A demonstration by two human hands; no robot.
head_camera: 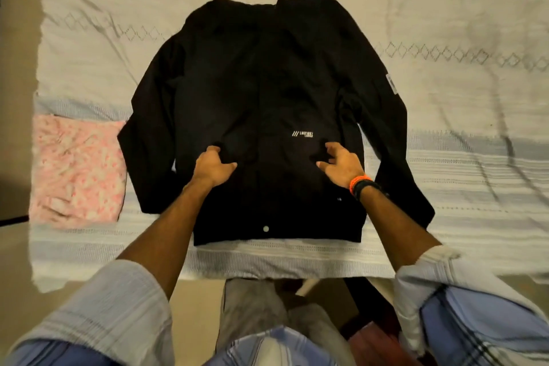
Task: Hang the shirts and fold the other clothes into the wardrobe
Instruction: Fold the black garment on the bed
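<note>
rolled pale sleeves (124, 303) frame the near edge, both forearms reaching out over a bed covered by a light woven bedspread (445, 172). well to the left of the left fingers, a pink patterned cloth (77, 169) lies crumpled near the bed's edge. the left hand (212, 168) rests on the black jacket (261, 77), its fingers curled into the fabric and gathering a small fold, thumb stretched toward the middle. the jacket lies flat, front up, hem nearest, sleeves trailing down either side. between the two hands runs the front placket, and below them a pale snap button (266, 228) sits near the hem. just beyond the right fingers is small white lettering (303, 134). the right hand (341, 163) hovers on the cloth, fingers spread and bent, whether pinching i cannot tell. orange and black wristbands (361, 184) circle that wrist.
</note>
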